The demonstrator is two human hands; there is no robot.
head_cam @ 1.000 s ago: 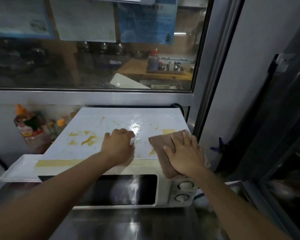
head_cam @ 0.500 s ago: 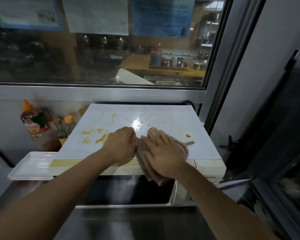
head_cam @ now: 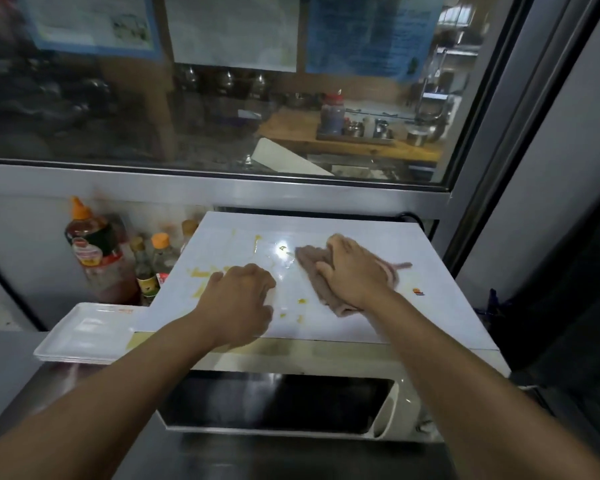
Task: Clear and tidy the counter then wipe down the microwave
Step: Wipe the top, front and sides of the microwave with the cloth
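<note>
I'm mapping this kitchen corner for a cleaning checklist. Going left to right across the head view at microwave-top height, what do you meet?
White tray → big sauce bottle → small bottles → left hand, curled on the microwave top → yellow stains → right hand pressing the brown cloth → small sticker.

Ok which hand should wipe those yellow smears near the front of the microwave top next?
Right hand: it already presses the brown cloth on the white microwave top, just beside the smears. The left hand holds no cloth.
</note>
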